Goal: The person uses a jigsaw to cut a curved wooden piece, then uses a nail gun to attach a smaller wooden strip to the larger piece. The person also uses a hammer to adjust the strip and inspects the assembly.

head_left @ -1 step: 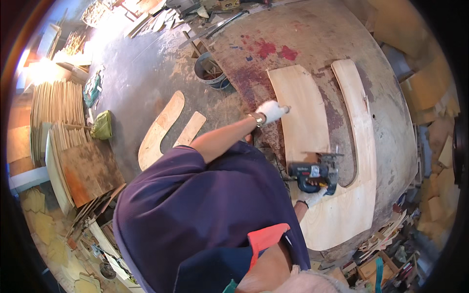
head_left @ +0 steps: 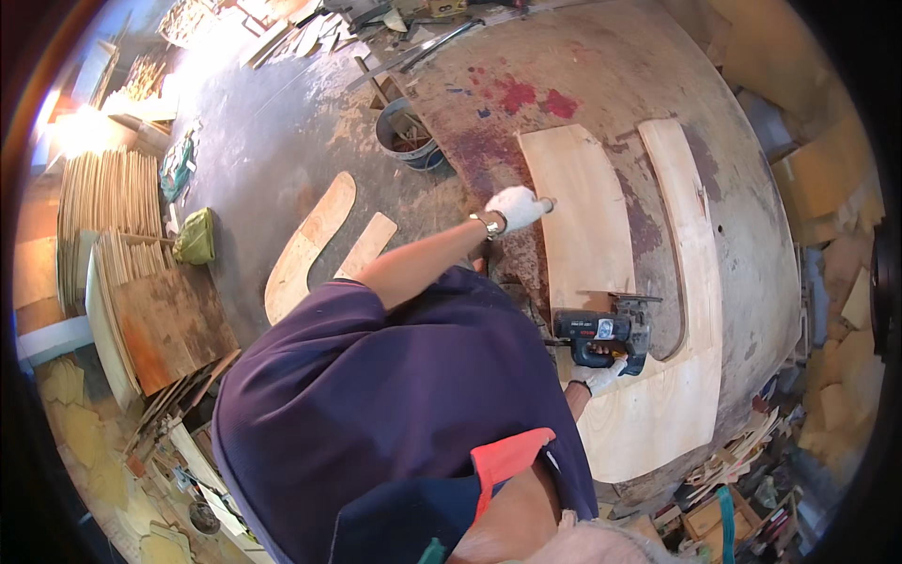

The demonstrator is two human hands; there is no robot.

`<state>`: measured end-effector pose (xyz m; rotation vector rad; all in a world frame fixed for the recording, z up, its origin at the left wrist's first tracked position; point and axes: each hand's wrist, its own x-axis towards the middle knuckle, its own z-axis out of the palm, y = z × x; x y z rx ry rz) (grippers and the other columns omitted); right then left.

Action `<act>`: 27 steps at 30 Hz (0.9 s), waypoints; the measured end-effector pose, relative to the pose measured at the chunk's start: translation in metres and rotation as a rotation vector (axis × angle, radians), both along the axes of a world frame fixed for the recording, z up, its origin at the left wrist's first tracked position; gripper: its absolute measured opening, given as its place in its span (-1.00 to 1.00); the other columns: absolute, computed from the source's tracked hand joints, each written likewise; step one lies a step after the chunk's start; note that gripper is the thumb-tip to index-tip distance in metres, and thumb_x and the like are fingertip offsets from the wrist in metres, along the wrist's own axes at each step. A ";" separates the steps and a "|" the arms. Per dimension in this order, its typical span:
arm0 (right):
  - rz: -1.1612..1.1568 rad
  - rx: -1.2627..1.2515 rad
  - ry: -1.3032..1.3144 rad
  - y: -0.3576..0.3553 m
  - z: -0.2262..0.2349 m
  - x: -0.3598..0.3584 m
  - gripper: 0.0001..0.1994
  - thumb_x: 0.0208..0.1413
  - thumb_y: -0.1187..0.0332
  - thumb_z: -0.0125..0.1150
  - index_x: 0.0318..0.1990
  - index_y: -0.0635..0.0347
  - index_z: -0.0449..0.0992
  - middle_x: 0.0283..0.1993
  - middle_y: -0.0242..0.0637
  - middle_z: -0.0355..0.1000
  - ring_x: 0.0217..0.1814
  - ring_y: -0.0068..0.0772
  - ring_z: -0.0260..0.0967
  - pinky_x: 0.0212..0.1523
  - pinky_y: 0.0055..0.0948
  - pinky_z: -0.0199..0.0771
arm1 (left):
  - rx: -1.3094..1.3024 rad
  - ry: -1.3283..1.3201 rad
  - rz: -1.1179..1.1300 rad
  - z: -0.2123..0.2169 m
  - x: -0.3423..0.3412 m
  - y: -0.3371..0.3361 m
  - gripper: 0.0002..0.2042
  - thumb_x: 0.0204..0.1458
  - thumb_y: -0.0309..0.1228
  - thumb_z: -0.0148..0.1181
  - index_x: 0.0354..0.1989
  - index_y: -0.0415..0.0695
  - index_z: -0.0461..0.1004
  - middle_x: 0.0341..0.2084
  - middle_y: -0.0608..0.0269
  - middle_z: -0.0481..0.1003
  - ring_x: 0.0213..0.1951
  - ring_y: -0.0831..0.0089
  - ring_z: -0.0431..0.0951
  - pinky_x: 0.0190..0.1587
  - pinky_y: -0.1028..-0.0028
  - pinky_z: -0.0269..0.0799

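A dark jigsaw (head_left: pixel 592 331) sits on a pale plywood board (head_left: pixel 648 414), near the inner end of a long curved slot. My right hand (head_left: pixel 606 376), in a white glove, is wrapped round its handle. To the far left of the saw, my left hand (head_left: pixel 515 208), also gloved, is closed at the left edge of the board's wide strip (head_left: pixel 583 211). One fingertip rests on top of the wood; the other fingers are partly hidden. A narrower strip (head_left: pixel 681 216) runs along the slot's right side. The saw's blade cannot be made out.
The board lies on a stained worktable (head_left: pixel 752 188). A bucket of scraps (head_left: pixel 409 136) stands left of the table. Curved wood pieces (head_left: pixel 310 249) lie on the floor, with stacked panels (head_left: pixel 108 226) farther left. Offcuts (head_left: pixel 738 461) and a wooden box (head_left: pixel 723 517) crowd the lower right.
My left hand has shifted very slightly left along with its forearm. The jigsaw and right hand look almost unmoved.
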<state>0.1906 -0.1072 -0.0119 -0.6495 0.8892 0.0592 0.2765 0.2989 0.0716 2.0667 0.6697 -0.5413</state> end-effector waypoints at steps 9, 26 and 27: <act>0.088 0.031 -0.135 0.008 0.007 0.015 -0.62 0.31 -0.07 0.14 -0.25 0.07 0.46 -0.49 -0.49 0.18 -0.43 -0.49 0.18 -0.31 -0.43 0.33 | 0.160 -0.161 -0.110 0.001 -0.111 0.099 -0.47 0.28 0.13 -0.02 -0.08 -0.13 0.59 -0.16 -0.10 0.63 -0.03 -0.12 0.59 0.00 0.07 0.48; 1.025 0.189 -0.194 0.267 0.000 0.120 -0.52 0.31 -0.23 0.09 -0.21 0.04 0.41 -0.50 -0.43 0.25 -0.49 -0.44 0.21 -0.35 -0.35 0.32 | 0.147 -0.006 0.828 -0.050 -0.399 0.064 -0.51 0.31 0.07 -0.06 -0.08 -0.13 0.58 -0.27 -0.12 0.62 -0.13 -0.11 0.61 -0.07 0.10 0.46; 1.048 0.179 -0.196 0.293 0.000 0.133 -0.53 0.31 -0.22 0.10 -0.20 0.04 0.40 -0.50 -0.43 0.24 -0.49 -0.45 0.19 -0.35 -0.35 0.30 | 0.159 0.007 0.878 -0.059 -0.411 0.063 -0.51 0.31 0.07 -0.05 -0.09 -0.13 0.59 -0.27 -0.12 0.63 -0.13 -0.11 0.62 -0.07 0.11 0.46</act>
